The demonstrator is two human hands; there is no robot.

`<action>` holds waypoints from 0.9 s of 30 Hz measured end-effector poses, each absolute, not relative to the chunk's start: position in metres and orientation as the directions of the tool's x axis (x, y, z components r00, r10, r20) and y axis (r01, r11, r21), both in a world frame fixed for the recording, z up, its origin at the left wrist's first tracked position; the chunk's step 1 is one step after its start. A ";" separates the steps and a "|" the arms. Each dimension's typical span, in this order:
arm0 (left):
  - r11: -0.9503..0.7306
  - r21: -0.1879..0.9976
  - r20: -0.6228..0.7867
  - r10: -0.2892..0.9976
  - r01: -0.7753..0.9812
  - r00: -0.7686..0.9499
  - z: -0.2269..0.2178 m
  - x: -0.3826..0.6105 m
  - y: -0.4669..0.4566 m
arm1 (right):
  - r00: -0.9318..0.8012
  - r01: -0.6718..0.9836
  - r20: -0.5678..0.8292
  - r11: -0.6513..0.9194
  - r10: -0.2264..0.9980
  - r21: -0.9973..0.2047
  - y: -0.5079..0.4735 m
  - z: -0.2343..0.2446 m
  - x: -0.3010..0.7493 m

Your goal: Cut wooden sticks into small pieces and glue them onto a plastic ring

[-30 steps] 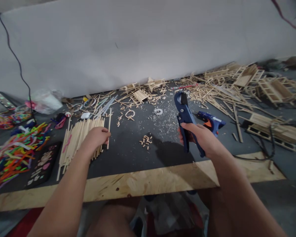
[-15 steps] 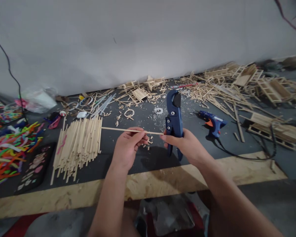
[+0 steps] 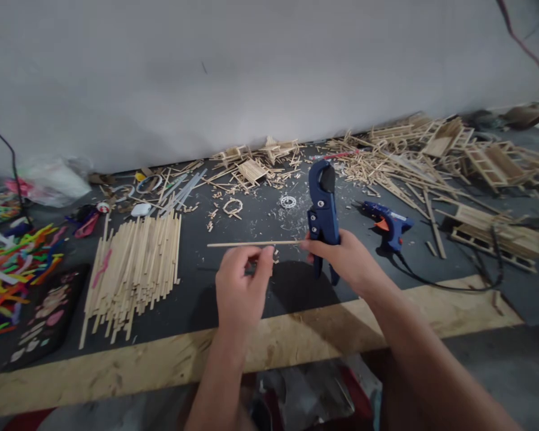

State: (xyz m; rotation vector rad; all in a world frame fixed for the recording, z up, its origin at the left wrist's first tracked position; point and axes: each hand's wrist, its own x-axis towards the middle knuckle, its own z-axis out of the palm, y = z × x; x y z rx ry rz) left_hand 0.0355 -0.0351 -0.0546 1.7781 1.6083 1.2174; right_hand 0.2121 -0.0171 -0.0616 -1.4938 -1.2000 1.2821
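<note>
A thin wooden stick (image 3: 233, 244) lies level across my view, above the dark tabletop. My left hand (image 3: 242, 281) is closed at the middle of it, thumb and curled fingers against the wood. Upright in my right hand (image 3: 341, 254) is a blue pipe cutter (image 3: 324, 206), its curved jaw up and its handles pointing down. The thumb and fingers of that hand also pinch the stick's right end beside the cutter. Left of my hands, a bundle of wooden sticks (image 3: 137, 266) rests on the table.
A blue hot glue gun (image 3: 388, 224) with a black cord lies on the right. Stick structures (image 3: 498, 230) and loose sticks spread along the back and right. Colourful pipe cleaners (image 3: 13, 281) and a dark patterned case (image 3: 49, 317) are at the left. A white ring (image 3: 288, 202) lies mid-table.
The stick has moved right, away from the bundle, and its left end now shows. My left hand has turned on it, and the cutter has shifted slightly right.
</note>
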 end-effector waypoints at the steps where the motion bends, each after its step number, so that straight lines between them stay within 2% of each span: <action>1: -0.334 0.683 0.428 0.904 0.650 0.015 -0.054 0.036 -0.036 | 0.004 0.157 -0.220 -0.218 0.975 -0.963 -0.017 -0.061 0.212; 2: -0.413 0.576 0.483 0.868 0.705 0.113 -0.055 0.036 -0.036 | -0.022 0.159 -0.223 -0.217 0.975 -0.963 -0.018 -0.061 0.212; 3: -0.460 0.507 0.481 0.853 0.729 0.203 -0.056 0.036 -0.036 | -0.045 0.158 -0.222 -0.213 0.974 -0.964 -0.018 -0.061 0.212; 5: -0.465 0.481 0.373 0.876 0.743 0.306 -0.059 0.035 -0.035 | -0.087 0.149 -0.217 -0.203 0.972 -0.968 -0.020 -0.059 0.210; 7: -0.418 0.540 0.272 0.908 0.730 0.319 -0.063 0.032 -0.035 | -0.119 0.116 -0.209 -0.196 0.971 -0.974 -0.021 -0.057 0.209; 10: -0.342 0.682 0.225 0.939 0.647 0.260 -0.062 0.028 -0.038 | -0.148 0.058 -0.202 -0.196 0.968 -0.979 -0.024 -0.053 0.211; 13: -0.272 0.783 0.187 0.961 0.560 0.205 -0.057 0.025 -0.044 | -0.131 0.116 -0.209 -0.194 0.969 -0.974 -0.028 -0.048 0.218; 18: -0.187 0.827 0.108 0.978 0.530 0.177 -0.050 0.024 -0.052 | -0.099 0.363 -0.227 -0.177 0.969 -0.915 -0.037 -0.046 0.232; 22: -0.161 0.846 0.097 0.984 0.509 0.149 -0.050 0.026 -0.055 | -0.125 0.446 -0.263 -0.182 0.957 -0.876 -0.047 -0.044 0.233; 27: -0.198 0.869 0.136 0.977 0.454 0.166 -0.051 0.031 -0.056 | -0.181 0.559 -0.241 -0.102 0.954 -0.823 -0.059 -0.042 0.228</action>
